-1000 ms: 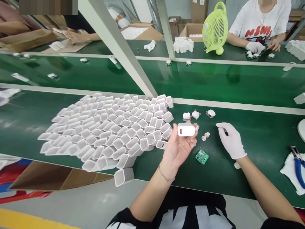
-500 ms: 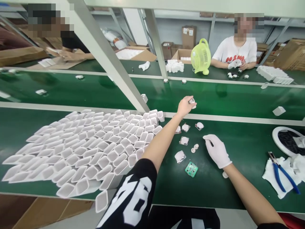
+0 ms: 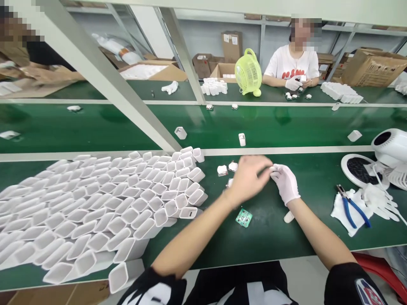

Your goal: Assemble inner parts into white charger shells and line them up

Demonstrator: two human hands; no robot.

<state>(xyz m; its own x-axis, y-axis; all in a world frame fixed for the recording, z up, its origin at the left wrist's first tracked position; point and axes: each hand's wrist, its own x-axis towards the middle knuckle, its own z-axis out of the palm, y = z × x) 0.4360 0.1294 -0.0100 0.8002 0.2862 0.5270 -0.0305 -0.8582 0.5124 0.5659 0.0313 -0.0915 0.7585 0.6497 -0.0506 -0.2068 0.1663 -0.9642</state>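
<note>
My bare left hand (image 3: 249, 178) is smeared by motion above the green bench, its fingers reaching the gloved fingertips of my right hand (image 3: 285, 184). Whether the left fingers hold anything I cannot make out. The right fingers are curled together; anything between them is too small to tell. Left of my left hand lie small boards with white round tops (image 3: 222, 170), partly covered by the hand. A green circuit board (image 3: 244, 218) lies below the hand. By my right wrist is a small white piece (image 3: 288, 217). A white casing (image 3: 242, 139) sits on the green belt (image 3: 210, 140) beyond.
Many open white casings (image 3: 104, 203) crowd the bench at left. Blue-handled pliers (image 3: 349, 209) lie on a white cloth at right, beside white gloves (image 3: 380, 201) and a white fan (image 3: 392, 148). A slanting post (image 3: 127, 101) crosses the view. Opposite sits a co-worker (image 3: 294, 65).
My left hand has let go of a white casing on the belt and come back beside my right hand. My right hand has risen slightly in view. The view has shifted right.
</note>
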